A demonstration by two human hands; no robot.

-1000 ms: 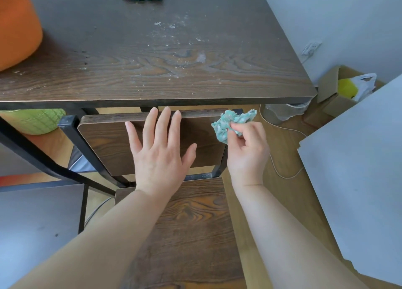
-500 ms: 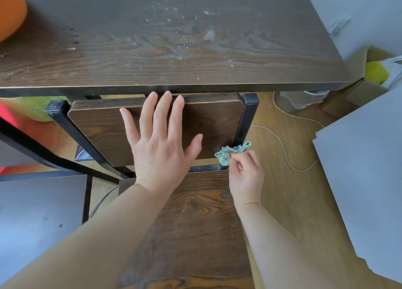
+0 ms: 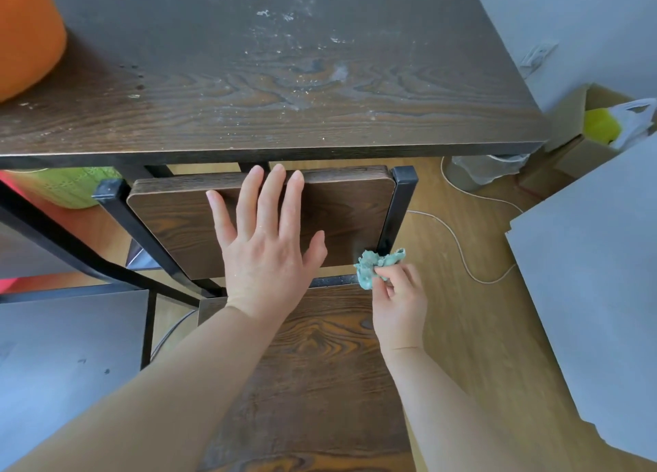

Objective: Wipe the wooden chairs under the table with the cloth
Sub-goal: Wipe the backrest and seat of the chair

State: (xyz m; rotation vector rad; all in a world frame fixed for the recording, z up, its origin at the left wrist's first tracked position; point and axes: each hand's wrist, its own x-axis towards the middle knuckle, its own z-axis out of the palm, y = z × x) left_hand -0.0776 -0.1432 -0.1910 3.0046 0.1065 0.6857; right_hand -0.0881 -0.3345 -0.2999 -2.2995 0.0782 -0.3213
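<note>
crumpled teal cloth [image 3: 377, 264] (small wad), pinched against dark wooden chair [image 3: 341, 215]

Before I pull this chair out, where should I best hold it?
Take the wooden backrest by its top edge, from above on the seat side: that edge lies free right of the left hand; the cloth in the right hand sits at the right post.

Dark wooden chair [image 3: 320, 365] sits before dark wood-grain table [image 3: 284, 116]. Crumpled teal cloth [image 3: 369, 267] at backrest's lower right. Open cardboard box [image 3: 569, 116] on floor, right of table.
</note>
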